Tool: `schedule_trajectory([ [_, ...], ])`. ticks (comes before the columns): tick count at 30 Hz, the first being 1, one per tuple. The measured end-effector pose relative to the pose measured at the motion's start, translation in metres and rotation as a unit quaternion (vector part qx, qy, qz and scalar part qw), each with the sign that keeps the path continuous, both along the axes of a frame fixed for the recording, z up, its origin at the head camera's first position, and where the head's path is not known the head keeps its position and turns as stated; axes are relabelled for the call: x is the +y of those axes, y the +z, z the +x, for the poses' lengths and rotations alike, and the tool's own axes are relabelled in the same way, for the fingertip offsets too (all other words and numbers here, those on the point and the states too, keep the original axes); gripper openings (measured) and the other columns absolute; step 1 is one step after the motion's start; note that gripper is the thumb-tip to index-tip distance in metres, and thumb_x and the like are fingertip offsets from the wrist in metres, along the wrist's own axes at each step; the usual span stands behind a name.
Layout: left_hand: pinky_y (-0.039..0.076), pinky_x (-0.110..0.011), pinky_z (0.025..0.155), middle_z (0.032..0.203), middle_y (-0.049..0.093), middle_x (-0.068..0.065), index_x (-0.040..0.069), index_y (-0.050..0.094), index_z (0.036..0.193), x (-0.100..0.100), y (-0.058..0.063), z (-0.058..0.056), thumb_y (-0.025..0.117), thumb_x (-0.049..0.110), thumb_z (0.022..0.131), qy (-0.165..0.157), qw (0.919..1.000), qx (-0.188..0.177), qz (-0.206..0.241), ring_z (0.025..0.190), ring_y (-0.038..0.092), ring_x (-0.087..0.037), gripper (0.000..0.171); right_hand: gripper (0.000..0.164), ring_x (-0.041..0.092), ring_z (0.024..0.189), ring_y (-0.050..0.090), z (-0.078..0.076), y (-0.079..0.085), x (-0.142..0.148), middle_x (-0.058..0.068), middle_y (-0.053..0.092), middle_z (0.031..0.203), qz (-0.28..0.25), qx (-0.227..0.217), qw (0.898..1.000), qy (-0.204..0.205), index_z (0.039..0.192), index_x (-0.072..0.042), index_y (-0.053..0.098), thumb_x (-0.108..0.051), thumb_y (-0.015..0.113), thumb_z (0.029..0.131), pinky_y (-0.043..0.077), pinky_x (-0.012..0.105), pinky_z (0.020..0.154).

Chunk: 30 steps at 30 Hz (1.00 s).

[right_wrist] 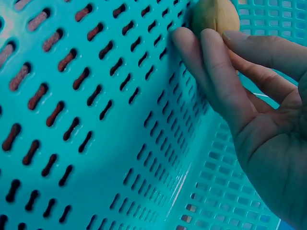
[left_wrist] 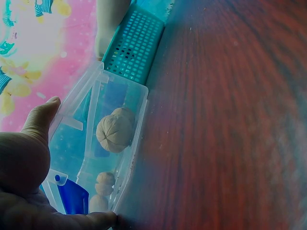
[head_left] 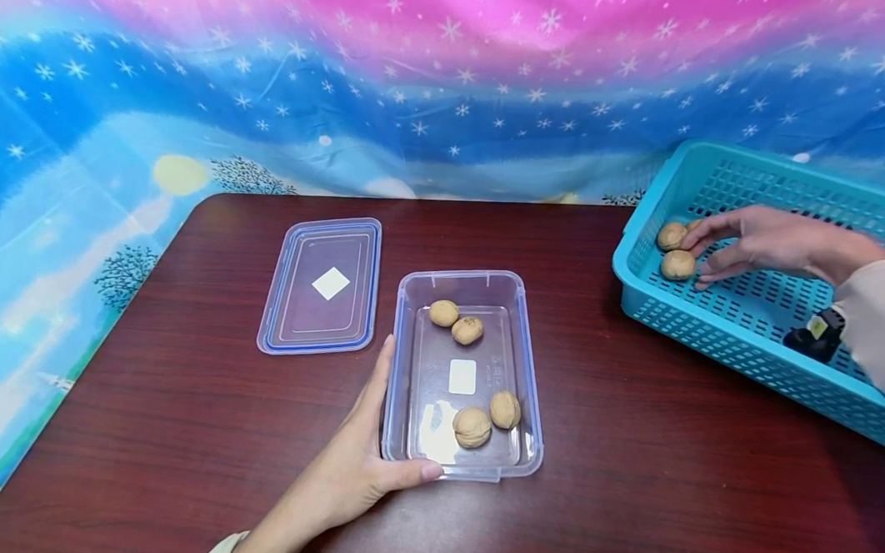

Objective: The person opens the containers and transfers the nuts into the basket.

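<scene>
My left hand (head_left: 361, 452) holds the near left corner of a clear plastic food container (head_left: 531, 373), thumb on the near rim and fingers along the left wall. Inside lie two walnuts (head_left: 467, 330) toward the far end and two walnuts (head_left: 472, 427) toward the near end. Over at the right, my right hand (head_left: 778, 240) reaches into a turquoise plastic basket (head_left: 717, 345). Its fingertips are at the walnuts (head_left: 678, 265) in the basket's left end. In the right wrist view the fingers (right_wrist: 218, 67) meet the near side of one walnut (right_wrist: 218, 17), not visibly wrapped round it.
A clear lid (head_left: 321, 303) with a blue seal lies flat on the dark wooden table (head_left: 589, 485), left of the container. A black device (head_left: 815, 334) sits under the right wrist. Behind the table hangs a snowflake-patterned cloth (head_left: 460, 85).
</scene>
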<state>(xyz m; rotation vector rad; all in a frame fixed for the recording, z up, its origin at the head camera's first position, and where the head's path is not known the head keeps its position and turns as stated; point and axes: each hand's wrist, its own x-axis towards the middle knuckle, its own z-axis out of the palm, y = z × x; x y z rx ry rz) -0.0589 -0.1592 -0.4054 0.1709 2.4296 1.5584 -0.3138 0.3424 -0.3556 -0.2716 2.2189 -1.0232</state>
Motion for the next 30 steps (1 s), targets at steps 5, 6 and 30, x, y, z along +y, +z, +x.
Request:
schedule_trajectory([
  [5, 0.012, -0.060, 0.127, 0.177, 0.004, 0.005, 0.042, -0.007, 0.167, -0.001, -0.001, 0.001, 0.095, 0.033, 0.074, -0.001, 1.0000, 0.004, -0.001, 0.161, 0.010, -0.020, 0.138, 0.055, 0.024, 0.104, 0.076, 0.002, 0.004, 0.000, 0.029, 0.045, 0.148, 0.013, 0.002, 1.000, -0.012, 0.151, 0.016, 0.032, 0.002, 0.057, 0.103, 0.061, 0.042, 0.093],
  [6, 0.012, -0.060, 0.127, 0.177, 0.004, 0.005, 0.042, -0.007, 0.167, -0.001, -0.001, 0.001, 0.095, 0.033, 0.074, 0.000, 1.0000, 0.004, 0.000, 0.161, 0.010, -0.020, 0.138, 0.055, 0.024, 0.104, 0.076, 0.002, 0.005, 0.000, 0.028, 0.044, 0.149, 0.015, 0.003, 1.000, -0.014, 0.151, 0.016, 0.032, 0.002, 0.056, 0.104, 0.061, 0.042, 0.093],
  [30, 0.010, -0.059, 0.127, 0.177, 0.005, 0.002, 0.042, -0.007, 0.167, 0.000, 0.001, 0.000, 0.096, 0.032, 0.073, 0.001, 1.0000, -0.006, 0.004, 0.161, 0.010, -0.022, 0.140, 0.040, 0.006, 0.102, 0.074, -0.004, 0.061, 0.007, -0.024, 0.063, 0.124, 0.007, 0.121, 0.993, 0.006, 0.133, -0.034, 0.059, -0.004, 0.056, 0.107, 0.063, 0.030, 0.083],
])
